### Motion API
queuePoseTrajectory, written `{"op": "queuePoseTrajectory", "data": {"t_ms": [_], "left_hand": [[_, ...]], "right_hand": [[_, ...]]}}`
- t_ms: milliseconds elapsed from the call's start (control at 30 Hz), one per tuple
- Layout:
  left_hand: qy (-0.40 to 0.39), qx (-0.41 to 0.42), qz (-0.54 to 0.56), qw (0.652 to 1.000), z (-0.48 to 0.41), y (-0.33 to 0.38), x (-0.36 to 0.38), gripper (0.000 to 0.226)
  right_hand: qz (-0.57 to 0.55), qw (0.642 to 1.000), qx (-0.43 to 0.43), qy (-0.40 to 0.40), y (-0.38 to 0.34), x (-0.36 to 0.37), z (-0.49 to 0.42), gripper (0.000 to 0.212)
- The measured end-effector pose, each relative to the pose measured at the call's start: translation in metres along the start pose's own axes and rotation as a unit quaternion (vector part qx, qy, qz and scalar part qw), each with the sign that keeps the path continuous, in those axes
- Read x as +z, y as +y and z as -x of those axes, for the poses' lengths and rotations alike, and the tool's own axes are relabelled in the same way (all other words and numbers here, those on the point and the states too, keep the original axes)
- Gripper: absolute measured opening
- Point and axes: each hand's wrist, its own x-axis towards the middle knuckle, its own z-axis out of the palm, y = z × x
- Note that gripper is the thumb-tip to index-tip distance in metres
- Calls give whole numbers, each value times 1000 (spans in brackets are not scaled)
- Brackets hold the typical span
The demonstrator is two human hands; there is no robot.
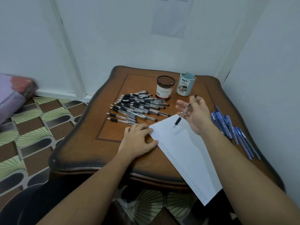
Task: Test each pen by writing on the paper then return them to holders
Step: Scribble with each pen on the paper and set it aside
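A white sheet of paper [181,148] lies at an angle on the wooden table [90,143], its near corner hanging over the front edge. My left hand [138,140] rests flat on the paper's left edge. My right hand [194,112] holds a clear black pen [182,115] above the paper's far corner, tip pointing down, off the sheet. A pile of several black pens [136,108] lies left of centre. Several blue pens [233,129] lie at the right edge. A dark mesh holder [164,89] and a pale blue holder [185,86] stand at the back.
The table stands in a corner between white walls. A patterned floor [32,127] spreads to the left, with a purple bundle [13,96] at the far left. A sheet of paper [170,15] hangs on the back wall.
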Motion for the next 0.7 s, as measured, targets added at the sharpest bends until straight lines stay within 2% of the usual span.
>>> {"op": "queuePoseTrajectory", "data": {"t_ms": [100, 200, 300, 433, 567, 700], "left_hand": [[-4, -1, 3, 1000, 0, 0, 0, 63], [-6, 0, -1, 1000, -2, 0, 0, 60], [-9, -1, 2, 1000, -2, 0, 0, 57], [-8, -2, 13, 1000, -1, 1, 0, 63], [-6, -6, 13, 1000, 1, 3, -1, 73], [-8, -9, 18, 1000, 2, 3, -3, 82]], "right_hand": [[-19, 999, -39, -13, -1, -5, 14, 18], [23, 998, -35, -40, 3, -4, 21, 22], [34, 998, -22, -55, 4, 0, 26, 15], [20, 996, -31, -84, 11, 5, 29, 11], [1, 997, -14, -81, 19, 2, 32, 26], [-42, 995, 69, -60, 22, -7, 26, 61]]}}
